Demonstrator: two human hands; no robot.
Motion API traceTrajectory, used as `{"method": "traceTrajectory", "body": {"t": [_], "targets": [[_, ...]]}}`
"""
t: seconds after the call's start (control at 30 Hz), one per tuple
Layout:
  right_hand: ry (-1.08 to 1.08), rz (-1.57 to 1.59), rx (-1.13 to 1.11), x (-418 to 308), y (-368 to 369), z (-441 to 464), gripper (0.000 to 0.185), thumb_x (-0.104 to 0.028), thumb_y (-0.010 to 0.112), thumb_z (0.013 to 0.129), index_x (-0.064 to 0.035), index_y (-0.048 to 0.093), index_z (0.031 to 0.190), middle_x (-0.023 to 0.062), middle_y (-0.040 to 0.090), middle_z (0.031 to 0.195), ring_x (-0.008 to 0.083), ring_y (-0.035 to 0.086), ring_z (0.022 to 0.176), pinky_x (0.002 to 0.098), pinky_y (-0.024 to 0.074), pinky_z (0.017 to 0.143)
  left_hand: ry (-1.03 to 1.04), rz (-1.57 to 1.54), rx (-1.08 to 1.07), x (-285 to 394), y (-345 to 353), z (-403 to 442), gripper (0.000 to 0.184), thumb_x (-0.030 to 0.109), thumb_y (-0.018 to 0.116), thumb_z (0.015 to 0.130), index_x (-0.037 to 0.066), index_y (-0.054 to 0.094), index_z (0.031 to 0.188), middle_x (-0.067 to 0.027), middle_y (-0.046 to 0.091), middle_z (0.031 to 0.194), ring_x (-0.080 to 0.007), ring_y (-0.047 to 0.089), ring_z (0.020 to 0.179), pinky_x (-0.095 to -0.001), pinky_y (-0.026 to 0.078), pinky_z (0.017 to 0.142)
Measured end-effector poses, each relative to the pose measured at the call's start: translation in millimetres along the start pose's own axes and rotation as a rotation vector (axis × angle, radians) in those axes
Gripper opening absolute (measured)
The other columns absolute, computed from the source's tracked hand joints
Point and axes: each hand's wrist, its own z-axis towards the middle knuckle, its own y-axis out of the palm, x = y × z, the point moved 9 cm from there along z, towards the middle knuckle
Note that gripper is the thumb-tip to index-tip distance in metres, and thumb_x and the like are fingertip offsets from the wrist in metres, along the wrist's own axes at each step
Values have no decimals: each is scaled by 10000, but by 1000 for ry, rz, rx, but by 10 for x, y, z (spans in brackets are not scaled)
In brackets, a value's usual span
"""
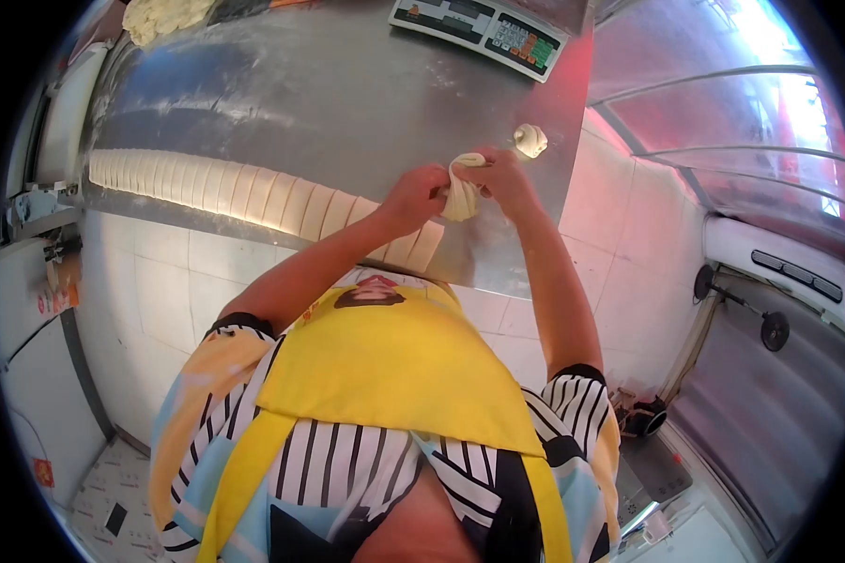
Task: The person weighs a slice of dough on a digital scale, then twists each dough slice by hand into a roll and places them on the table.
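Note:
Between my two hands hangs a pale strip of dough [462,199], looped and twisted above the metal table. My left hand [419,195] pinches its left side with closed fingers. On the other side, my right hand [503,175] grips the upper part of the loop, fingers closed. A shaped dough roll [530,141] sits on the table just beyond my right hand. Under my left forearm runs a long row of cut dough strips [244,195], lying side by side along the near edge; my arm hides part of it.
The metal table [347,103] has flour smears. A digital scale [479,34] stands at its far right edge. A large lump of dough [164,19] lies at the far left. The table's right edge borders a tiled floor [620,206].

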Motion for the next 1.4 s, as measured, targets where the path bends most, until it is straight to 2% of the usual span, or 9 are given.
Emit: {"method": "traceTrajectory", "body": {"t": [0.2,0.4,0.5,0.73,0.8,1.0,1.1,1.3,1.4], "targets": [[124,266,-27,263,24,170,315,-215,751,744,-43,526,881,12,519,668,88,462,514,235,385,430,-265,-303,55,-333,-39,6,173,79,643,805,20,576,954,0,566,851,-74,523,765,-223,449,690],[259,460,-120,612,268,219,303,-334,646,849,-44,565,820,16,539,690,97,469,509,227,381,419,-3,-212,155,-161,-205,12,158,88,654,776,13,584,896,-41,547,914,-98,530,732,-236,454,671],[301,351,42,607,261,132,336,-379,540,909,-52,617,899,19,572,701,125,493,496,232,382,409,60,-270,183,-112,-276,93,133,48,621,817,11,566,933,-10,547,964,-61,523,722,-210,438,636],[58,-100,160,561,97,110,401,-403,501,920,-21,601,987,42,588,783,131,554,686,299,464,540,-307,-370,-137,-562,38,197,235,125,578,862,31,608,1075,7,597,827,-49,517,647,-214,432,568],[280,203,277,695,94,93,404,-381,491,928,4,578,1013,58,590,826,135,560,735,319,483,595,-325,-278,-135,-706,80,213,256,159,567,871,35,615,1090,10,601,760,-51,515,623,-215,429,558],[166,773,19,1099,215,364,366,-305,500,930,14,529,1107,85,589,931,158,571,803,307,509,679,-396,-215,-140,-1051,108,336,247,204,547,874,48,625,1048,-32,617,756,-111,550,605,-251,438,559],[144,733,12,1026,186,374,343,-265,503,931,8,529,1136,79,577,952,154,555,850,305,521,684,55,349,0,-883,-15,477,216,185,536,863,71,629,1020,-80,630,782,-206,591,652,-298,453,587],[208,92,12,836,101,326,290,-185,521,916,24,531,1118,49,549,699,132,541,576,297,455,457,-215,151,119,-1256,-58,431,170,180,607,807,58,541,904,-102,593,732,-241,574,647,-328,449,601],[92,167,119,868,148,406,202,-145,567,874,22,534,985,38,510,581,124,501,448,299,395,380,-251,165,62,-1249,-49,445,217,187,637,782,59,492,882,-95,573,699,-225,542,613,-328,441,593]]}}
